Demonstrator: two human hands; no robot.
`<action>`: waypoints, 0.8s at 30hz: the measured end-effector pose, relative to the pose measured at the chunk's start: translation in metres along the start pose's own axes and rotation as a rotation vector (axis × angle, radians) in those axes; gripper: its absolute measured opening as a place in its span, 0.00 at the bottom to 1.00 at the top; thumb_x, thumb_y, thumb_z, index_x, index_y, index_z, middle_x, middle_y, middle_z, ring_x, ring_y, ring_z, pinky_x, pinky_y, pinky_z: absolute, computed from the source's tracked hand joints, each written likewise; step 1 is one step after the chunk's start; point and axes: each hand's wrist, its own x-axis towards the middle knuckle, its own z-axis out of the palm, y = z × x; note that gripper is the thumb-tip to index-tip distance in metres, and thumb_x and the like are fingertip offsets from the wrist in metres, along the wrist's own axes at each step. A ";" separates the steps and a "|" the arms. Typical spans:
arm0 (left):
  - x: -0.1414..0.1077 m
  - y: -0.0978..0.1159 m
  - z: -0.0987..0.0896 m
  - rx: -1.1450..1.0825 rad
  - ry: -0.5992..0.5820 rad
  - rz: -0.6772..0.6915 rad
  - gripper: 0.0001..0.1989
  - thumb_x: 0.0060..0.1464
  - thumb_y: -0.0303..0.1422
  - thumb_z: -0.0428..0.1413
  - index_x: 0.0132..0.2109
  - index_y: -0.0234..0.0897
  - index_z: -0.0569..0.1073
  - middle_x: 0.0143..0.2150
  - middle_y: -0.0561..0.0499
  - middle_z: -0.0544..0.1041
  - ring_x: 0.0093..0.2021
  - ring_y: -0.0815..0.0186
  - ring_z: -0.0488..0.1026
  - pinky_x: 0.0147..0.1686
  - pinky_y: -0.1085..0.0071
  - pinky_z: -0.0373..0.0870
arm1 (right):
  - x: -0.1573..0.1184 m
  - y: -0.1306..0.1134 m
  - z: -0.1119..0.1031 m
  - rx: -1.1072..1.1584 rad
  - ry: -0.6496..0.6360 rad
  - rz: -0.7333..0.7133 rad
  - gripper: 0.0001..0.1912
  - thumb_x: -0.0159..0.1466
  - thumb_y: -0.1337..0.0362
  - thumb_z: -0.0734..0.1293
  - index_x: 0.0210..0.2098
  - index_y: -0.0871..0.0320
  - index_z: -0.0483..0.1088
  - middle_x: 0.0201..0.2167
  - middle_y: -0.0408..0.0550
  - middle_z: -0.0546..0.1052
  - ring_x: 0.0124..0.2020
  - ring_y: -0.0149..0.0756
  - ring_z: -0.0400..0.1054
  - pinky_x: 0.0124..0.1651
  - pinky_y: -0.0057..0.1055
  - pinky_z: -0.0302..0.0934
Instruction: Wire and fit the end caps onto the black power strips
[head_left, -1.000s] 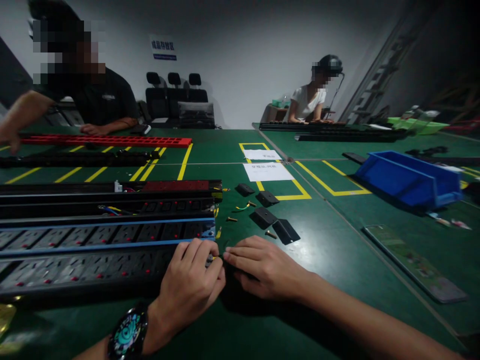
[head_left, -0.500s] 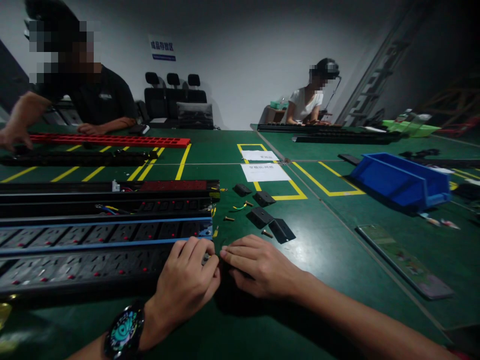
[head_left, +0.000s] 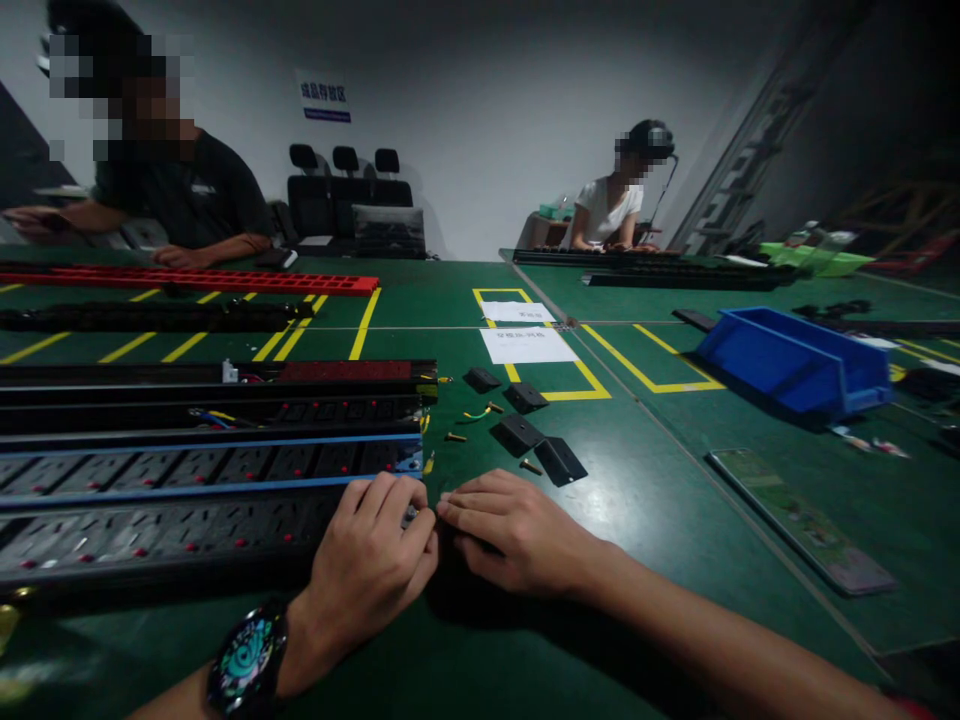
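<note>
At lower centre, the left hand (head_left: pixel 375 545) closes over the end of the lowest socket strip (head_left: pixel 161 530), lower left; the right hand (head_left: pixel 510 530) bunches alongside, its hold hidden. Apparently end work; next calls for steadiness.

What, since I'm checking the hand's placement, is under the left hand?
The nearest black socket strip runs beneath the left hand, with a small greyish part showing; the strip's right end and anything else there are hidden.
</note>
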 end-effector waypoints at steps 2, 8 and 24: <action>0.000 0.000 0.000 -0.006 0.001 0.001 0.04 0.57 0.27 0.57 0.33 0.37 0.74 0.37 0.47 0.74 0.40 0.56 0.66 0.41 0.59 0.59 | 0.001 0.000 0.000 -0.003 0.015 0.002 0.15 0.71 0.69 0.62 0.53 0.64 0.76 0.48 0.55 0.84 0.47 0.42 0.80 0.51 0.39 0.73; -0.001 0.000 0.002 -0.017 0.005 -0.005 0.06 0.61 0.28 0.56 0.34 0.37 0.74 0.37 0.47 0.74 0.39 0.56 0.66 0.40 0.58 0.59 | -0.002 0.001 0.003 0.001 -0.006 0.007 0.15 0.71 0.70 0.62 0.52 0.63 0.77 0.48 0.56 0.84 0.45 0.42 0.80 0.49 0.39 0.74; -0.001 0.000 0.001 -0.020 0.004 0.001 0.06 0.60 0.28 0.56 0.34 0.37 0.74 0.37 0.47 0.74 0.39 0.56 0.66 0.40 0.58 0.59 | -0.004 0.000 0.002 -0.024 -0.036 0.028 0.15 0.69 0.70 0.64 0.53 0.63 0.76 0.50 0.54 0.84 0.46 0.43 0.80 0.47 0.39 0.72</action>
